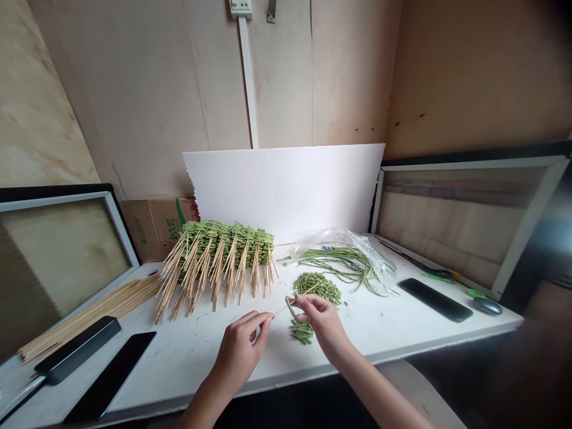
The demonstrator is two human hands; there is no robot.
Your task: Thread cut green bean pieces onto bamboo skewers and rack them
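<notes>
My left hand pinches one end of a thin bamboo skewer between thumb and fingertips. The skewer slants up to my right hand, whose fingers are closed on a short cut piece of green bean at the skewer. Whether the skewer passes fully through this piece cannot be made out. Just behind my right hand lies a heap of cut green bean pieces. A smaller group of pieces rests on the white table, partly hidden by that hand.
Stacked green bean skewers stand at the back left, beside loose bamboo skewers. Long whole beans lie in a clear plastic bag. Phones, a black box and a mouse are on the table.
</notes>
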